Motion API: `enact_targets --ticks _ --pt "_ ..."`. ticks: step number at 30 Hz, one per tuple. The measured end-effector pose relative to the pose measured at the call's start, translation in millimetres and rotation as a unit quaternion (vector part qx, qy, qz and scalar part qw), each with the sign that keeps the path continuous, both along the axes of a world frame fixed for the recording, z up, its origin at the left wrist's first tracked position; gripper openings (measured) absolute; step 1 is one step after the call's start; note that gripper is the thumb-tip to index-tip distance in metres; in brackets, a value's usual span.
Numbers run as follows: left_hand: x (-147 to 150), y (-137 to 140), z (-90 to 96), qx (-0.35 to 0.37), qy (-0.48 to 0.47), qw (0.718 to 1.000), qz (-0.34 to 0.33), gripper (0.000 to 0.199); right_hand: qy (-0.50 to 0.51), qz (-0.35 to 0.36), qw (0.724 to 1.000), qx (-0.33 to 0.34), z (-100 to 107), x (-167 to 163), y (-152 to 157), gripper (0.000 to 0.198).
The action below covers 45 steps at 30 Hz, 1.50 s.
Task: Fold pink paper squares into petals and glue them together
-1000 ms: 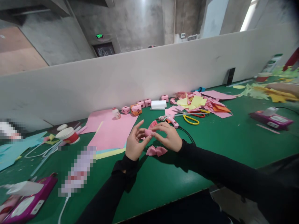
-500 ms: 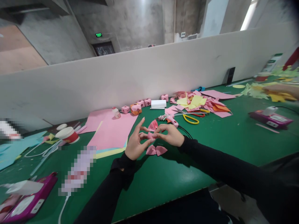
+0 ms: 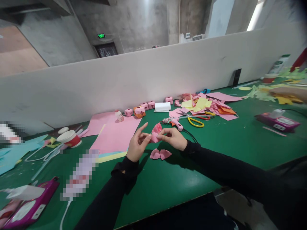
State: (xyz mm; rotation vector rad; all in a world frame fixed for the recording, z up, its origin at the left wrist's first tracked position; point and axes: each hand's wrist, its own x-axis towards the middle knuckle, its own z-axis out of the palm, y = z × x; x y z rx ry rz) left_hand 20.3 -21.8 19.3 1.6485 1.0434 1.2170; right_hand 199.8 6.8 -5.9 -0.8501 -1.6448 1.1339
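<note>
My right hand [image 3: 174, 138] pinches a small folded piece of pink paper [image 3: 154, 138] between thumb and fingers. The thumb and a finger of my left hand [image 3: 137, 144] close at the left edge of that same piece, while its index finger sticks up. Just behind it shows a pleated pink paper fan [image 3: 157, 128]; whether the two are joined I cannot tell. Below the hands, a pink paper bow [image 3: 160, 154] lies on the green table [image 3: 177, 191]. A pink glue gun [image 3: 176, 123] rests beyond my right hand.
Scissors with yellow handles [image 3: 196, 123] lie by a heap of paper scraps [image 3: 203, 103]. Pink sheets [image 3: 115, 134] are spread to the left, near a paper cup [image 3: 69, 138]. Folded pink paper cubes [image 3: 129, 112] line the partition [image 3: 148, 76]. A purple power strip [image 3: 278, 122] sits at right.
My left hand has shifted slightly left and its fingers have drawn closer together at the paper's edge. More of the pink paper shows between the hands. My right hand stays nearly in place.
</note>
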Motion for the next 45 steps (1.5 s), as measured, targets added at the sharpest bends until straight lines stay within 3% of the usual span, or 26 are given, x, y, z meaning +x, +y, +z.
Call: enact_targets --ticks 5,12,21,28,38,42,45 --pt "3 -2 3.5 -0.023 -0.005 1.0 0.017 0.061 0.03 0.036 0.998 -0.034 -3 0 3 0.036" --pt "-3 5 0.4 -0.093 -0.039 0.995 -0.014 0.057 0.045 0.106 0.989 -0.095 -6 -2 3 0.044" --pt "1 7 -8.1 -0.113 -0.081 0.989 -0.042 0.05 0.072 0.08 0.994 -0.031 -6 -7 -1 0.043" --pt "-2 11 -10.7 -0.099 -0.085 0.991 -0.027 0.049 0.066 0.083 0.993 -0.053 -12 -10 0 0.046" --pt "-1 13 -14.4 -0.189 -0.094 0.977 0.012 0.053 -0.037 0.042 0.998 0.03 -14 -3 8 0.044" --pt "0 12 -12.6 -0.169 -0.082 0.982 0.035 0.044 -0.086 -0.015 0.992 0.088 -22 5 22 0.043" --pt "-3 12 -14.2 -0.114 -0.025 0.991 0.072 0.041 -0.193 -0.058 0.968 0.151 -28 11 30 0.04"
